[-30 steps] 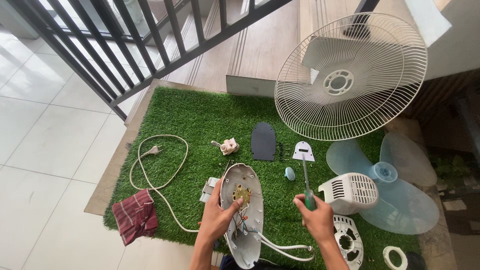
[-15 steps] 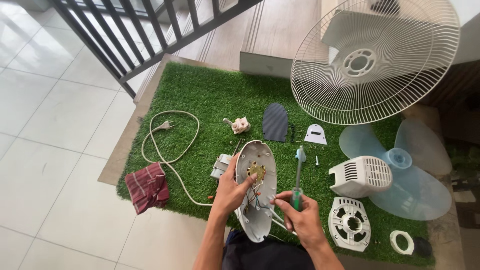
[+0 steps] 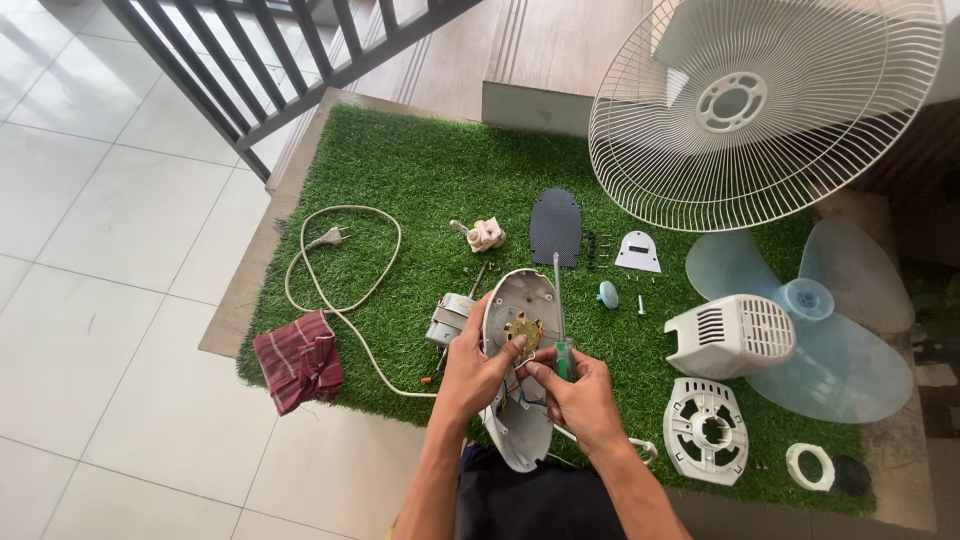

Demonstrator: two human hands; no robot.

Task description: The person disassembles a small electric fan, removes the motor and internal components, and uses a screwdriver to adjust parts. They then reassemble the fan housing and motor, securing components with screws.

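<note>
Nearest, at the mat's near edge, the left hand (image 3: 470, 375) grips the left rim of the white oval fan housing (image 3: 520, 390), thumb pressed over its open inside beside the brass-coloured switch block (image 3: 523, 330). The right hand (image 3: 585, 400) has closed in from the right since a second ago and now meets the left over the shell, fingers curled tight around the green-handled screwdriver (image 3: 558, 310). The tool has swung from lying out to the side to standing along the housing, so the work appears to have moved onto the wiring inside. The housing's long axis runs near to far, its narrow end pointing away; the screwdriver's shaft points the same way, tip far.

Beyond lie a dark oval cover (image 3: 555, 227) and a small white plate (image 3: 638, 252). Toward the mat's right edge sit the white motor cover (image 3: 730, 335) and translucent fan blades (image 3: 830, 320); at the far right corner leans the wire fan guard (image 3: 765, 110). The power cord (image 3: 340, 270) loops toward the left edge, above a red cloth (image 3: 298, 360).
</note>
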